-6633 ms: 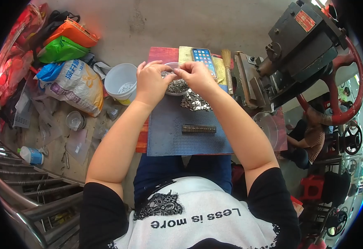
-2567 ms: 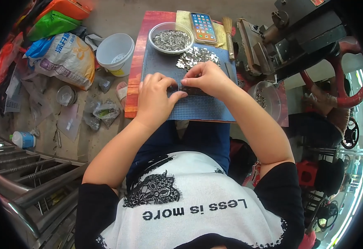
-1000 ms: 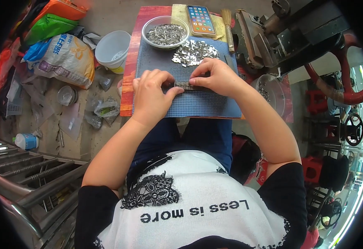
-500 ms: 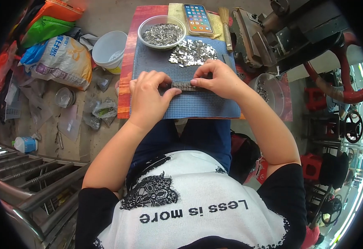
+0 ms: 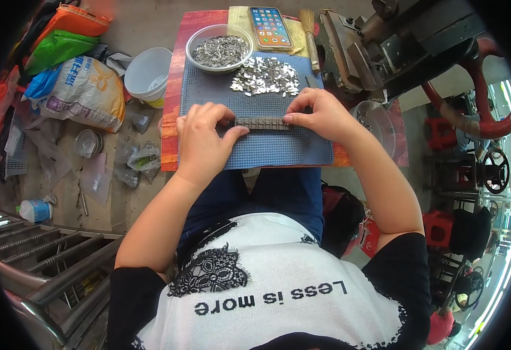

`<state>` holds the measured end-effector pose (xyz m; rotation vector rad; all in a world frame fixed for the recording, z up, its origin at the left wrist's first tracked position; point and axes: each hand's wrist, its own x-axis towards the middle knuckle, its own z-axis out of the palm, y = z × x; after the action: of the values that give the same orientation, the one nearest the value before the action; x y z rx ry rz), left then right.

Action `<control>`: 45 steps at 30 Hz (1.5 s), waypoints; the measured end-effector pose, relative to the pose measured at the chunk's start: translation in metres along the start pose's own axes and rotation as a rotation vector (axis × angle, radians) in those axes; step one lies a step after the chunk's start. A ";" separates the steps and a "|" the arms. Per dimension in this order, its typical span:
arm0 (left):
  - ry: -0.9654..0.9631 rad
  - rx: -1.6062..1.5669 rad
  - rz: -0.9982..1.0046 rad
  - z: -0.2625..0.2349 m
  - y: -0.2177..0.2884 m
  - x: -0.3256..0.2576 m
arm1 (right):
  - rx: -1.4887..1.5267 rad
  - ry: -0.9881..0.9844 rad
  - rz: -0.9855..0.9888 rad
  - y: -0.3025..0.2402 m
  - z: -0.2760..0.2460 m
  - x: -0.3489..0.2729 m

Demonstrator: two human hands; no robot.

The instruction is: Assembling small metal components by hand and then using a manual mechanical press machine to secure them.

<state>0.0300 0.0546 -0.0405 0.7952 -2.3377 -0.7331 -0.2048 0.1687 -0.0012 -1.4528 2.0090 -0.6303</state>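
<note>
A dark slotted metal bar [image 5: 264,123] lies crosswise on the blue textured mat [image 5: 255,153]. My left hand [image 5: 204,133] grips its left end, thumb along the near side and fingers curled behind. At the right end, my right hand [image 5: 319,116] has thumb and forefinger pinched together on the bar; whether a small piece is also between them cannot be made out. Just beyond the bar lies a loose pile of small shiny metal pieces [image 5: 265,77]. A clear round bowl [image 5: 217,70] of thin metal pieces stands at the pile's far left.
A phone [image 5: 271,28] and a small straw brush [image 5: 309,41] lie at the board's far side. Heavy dark machinery [image 5: 378,52] crowds the right, above a clear tub [image 5: 378,125]. On the left floor are a white bucket [image 5: 149,73], a stuffed sack [image 5: 86,93] and metal railings [image 5: 39,274].
My right hand has slid rightward along the bar to its right end, uncovering more slots. My left hand keeps its hold. The whole view has shifted slightly.
</note>
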 end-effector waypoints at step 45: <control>-0.044 -0.185 0.048 -0.030 -0.020 0.049 | -0.080 -0.071 0.052 -0.029 -0.005 -0.017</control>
<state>0.0239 -0.0010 -0.0162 0.6457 -2.2787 -0.9384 -0.1844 0.1763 0.0253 -1.4433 2.0305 -0.4744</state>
